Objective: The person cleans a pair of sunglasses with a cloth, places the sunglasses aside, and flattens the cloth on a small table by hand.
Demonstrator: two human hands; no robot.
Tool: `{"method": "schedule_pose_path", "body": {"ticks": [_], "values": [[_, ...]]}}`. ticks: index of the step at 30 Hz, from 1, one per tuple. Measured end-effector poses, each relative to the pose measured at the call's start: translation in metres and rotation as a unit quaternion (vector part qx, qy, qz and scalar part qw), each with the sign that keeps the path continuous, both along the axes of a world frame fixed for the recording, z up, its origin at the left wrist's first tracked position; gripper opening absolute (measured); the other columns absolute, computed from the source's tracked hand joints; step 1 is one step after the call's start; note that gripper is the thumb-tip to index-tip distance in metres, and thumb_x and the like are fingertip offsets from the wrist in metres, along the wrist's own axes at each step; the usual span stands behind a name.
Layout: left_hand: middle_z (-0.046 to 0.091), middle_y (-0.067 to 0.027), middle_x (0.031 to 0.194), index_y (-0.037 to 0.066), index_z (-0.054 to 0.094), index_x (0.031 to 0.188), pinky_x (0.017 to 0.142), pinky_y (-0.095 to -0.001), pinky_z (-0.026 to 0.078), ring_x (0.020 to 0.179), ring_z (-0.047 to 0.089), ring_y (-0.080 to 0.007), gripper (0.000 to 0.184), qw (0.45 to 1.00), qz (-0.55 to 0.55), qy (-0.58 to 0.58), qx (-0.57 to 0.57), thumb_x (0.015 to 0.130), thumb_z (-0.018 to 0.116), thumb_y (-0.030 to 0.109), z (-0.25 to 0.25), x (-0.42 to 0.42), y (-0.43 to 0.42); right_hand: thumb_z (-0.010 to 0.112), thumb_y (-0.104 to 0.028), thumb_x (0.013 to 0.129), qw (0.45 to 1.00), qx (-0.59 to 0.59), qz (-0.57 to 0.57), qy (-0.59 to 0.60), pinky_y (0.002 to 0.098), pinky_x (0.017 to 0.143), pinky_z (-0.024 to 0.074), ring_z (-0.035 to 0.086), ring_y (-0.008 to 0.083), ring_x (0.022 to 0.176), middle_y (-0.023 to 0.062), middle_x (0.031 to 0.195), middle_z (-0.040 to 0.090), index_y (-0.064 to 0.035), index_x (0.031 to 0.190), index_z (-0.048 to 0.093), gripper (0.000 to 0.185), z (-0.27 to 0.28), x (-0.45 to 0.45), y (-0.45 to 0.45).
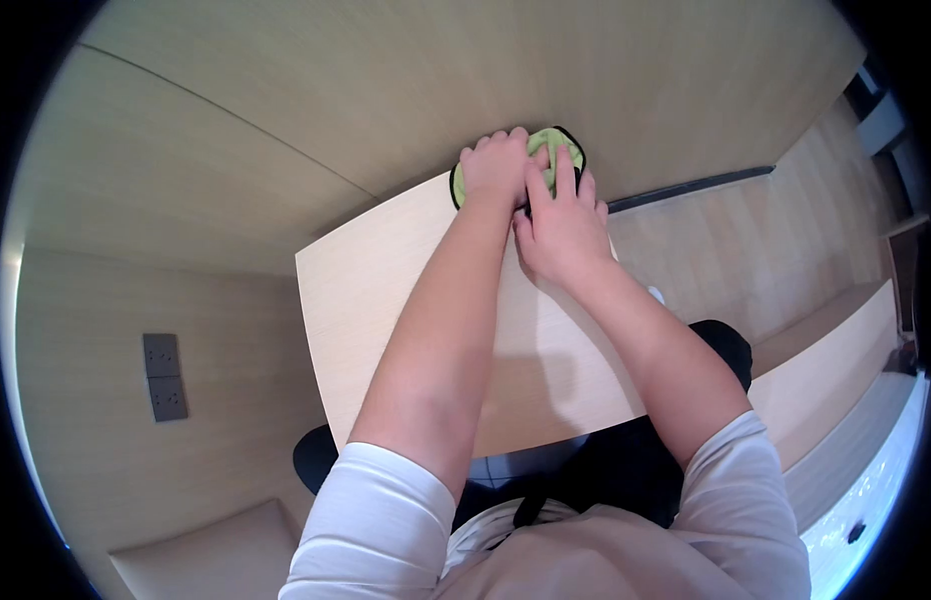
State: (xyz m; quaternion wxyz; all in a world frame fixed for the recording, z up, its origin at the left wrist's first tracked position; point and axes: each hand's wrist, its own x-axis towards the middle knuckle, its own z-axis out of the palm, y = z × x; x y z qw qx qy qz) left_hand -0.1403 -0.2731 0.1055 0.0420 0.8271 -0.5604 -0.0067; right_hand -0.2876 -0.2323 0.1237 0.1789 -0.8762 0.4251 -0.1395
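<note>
A bright green cloth (pixel 556 141) with black edging lies bunched or folded at the far end of the small light wooden table (pixel 386 260). My left hand (pixel 495 166) is closed over its left part, knuckles up, and its fingertips are hidden behind the cloth. Beside it, my right hand (pixel 568 230) lies on the cloth's right part with fingers extended and somewhat spread. The right thumb sits low, close to my left wrist. How much cloth is tucked under the hands cannot be made out.
A wood-panelled wall (pixel 466 70) stands right behind the table's far end. Grey wall sockets (pixel 165 377) are on the left panel. A beige cushion or seat (pixel 211 550) shows at lower left. Wooden flooring (pixel 706 240) stretches to the right, past a low ledge (pixel 836 350).
</note>
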Motion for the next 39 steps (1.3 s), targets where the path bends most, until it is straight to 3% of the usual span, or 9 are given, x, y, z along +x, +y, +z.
{"method": "schedule_pose_path", "body": {"ticks": [7,15,23,27,28,31,34,36,39], "values": [[0.07,-0.0163,0.111,0.009,0.067,0.102,0.093,-0.0486,0.048,0.109,0.064,-0.0338,0.05,0.999,0.044,0.021,-0.018,0.095,0.044,0.053,0.0,0.041,0.034,0.062,-0.031,0.092,0.998,-0.017,0.031,0.051,0.0718,0.102,0.0306,0.021,0.0545,0.142,0.0216,0.161,0.016,-0.0159,0.149,0.038,0.064,-0.003,-0.004,-0.002],[0.068,-0.0173,0.106,0.006,0.067,0.098,0.089,-0.0477,0.048,0.103,0.062,-0.0379,0.045,0.996,0.052,0.03,-0.065,0.093,0.053,0.048,0.006,0.126,0.136,0.057,-0.035,0.095,0.996,-0.046,0.064,0.052,0.0778,0.106,0.0188,0.013,0.0495,0.148,0.0183,0.162,0.017,-0.0205,0.146,0.045,0.055,-0.007,0.003,0.015],[0.064,-0.0085,0.127,0.013,0.062,0.126,0.112,-0.0528,0.029,0.126,0.051,-0.0274,0.048,0.986,0.137,-0.036,-0.084,0.094,0.053,0.047,-0.005,0.189,0.226,0.053,-0.038,0.098,0.989,-0.051,0.098,0.101,0.0779,0.107,0.0184,0.012,0.0505,0.148,0.0205,0.16,0.024,-0.0235,0.15,0.041,0.055,0.0,0.002,0.017],[0.046,-0.007,0.15,0.023,0.048,0.144,0.119,-0.0563,0.019,0.144,0.035,-0.0245,0.056,0.975,0.215,-0.023,-0.059,0.094,0.052,0.048,-0.004,0.196,0.257,0.054,-0.038,0.098,0.988,-0.04,0.101,0.108,0.0783,0.106,0.0189,0.012,0.0503,0.148,0.0212,0.16,0.023,-0.0236,0.15,0.041,0.056,0.003,0.001,0.016],[0.033,-0.0067,0.16,0.029,0.04,0.151,0.12,-0.0569,0.016,0.149,0.026,-0.0254,0.06,0.972,0.234,-0.013,-0.022,0.095,0.05,0.049,-0.002,0.198,0.263,0.054,-0.038,0.098,0.988,-0.04,0.1,0.107,0.0783,0.106,0.0189,0.012,0.0503,0.148,0.0212,0.16,0.023,-0.0236,0.15,0.041,0.056,0.005,0.001,0.016],[0.026,-0.0093,0.163,0.032,0.034,0.154,0.119,-0.0593,0.016,0.151,0.022,-0.0295,0.062,0.968,0.249,-0.017,-0.031,0.096,0.046,0.052,-0.003,0.194,0.272,0.055,-0.038,0.096,0.99,-0.026,0.096,0.103,0.0756,0.108,0.0214,0.014,0.0515,0.147,0.0243,0.16,0.021,-0.018,0.151,0.039,0.06,0.009,0.001,0.014],[0.02,-0.0137,0.164,0.034,0.028,0.156,0.118,-0.0621,0.015,0.151,0.017,-0.0367,0.065,0.96,0.28,-0.023,0.015,0.097,0.043,0.056,0.001,0.181,0.267,0.057,-0.039,0.095,0.999,-0.002,-0.017,0.043,0.0639,0.112,0.0283,0.027,0.0541,0.142,0.0276,0.16,0.017,-0.0073,0.151,0.035,0.068,0.015,0.004,0.001],[0.019,-0.0165,0.164,0.035,0.027,0.156,0.117,-0.064,0.014,0.151,0.016,-0.0402,0.066,0.96,0.277,-0.026,0.015,0.096,0.043,0.058,-0.001,0.175,0.262,0.059,-0.036,0.094,0.981,0.186,-0.032,-0.044,0.0453,0.117,0.0296,0.033,0.048,0.142,0.0308,0.156,0.026,0.0009,0.151,0.031,0.073,0.031,-0.002,-0.018],[0.017,-0.0208,0.163,0.035,0.026,0.157,0.116,-0.0668,0.013,0.15,0.014,-0.0451,0.068,0.965,0.257,-0.036,0.03,0.096,0.043,0.06,-0.007,0.155,0.256,0.055,-0.037,0.096,0.964,0.248,-0.013,-0.099,0.0419,0.111,0.0377,0.049,0.0441,0.131,0.0315,0.149,0.04,0.0032,0.149,0.032,0.071,0.041,-0.011,-0.035]]}}
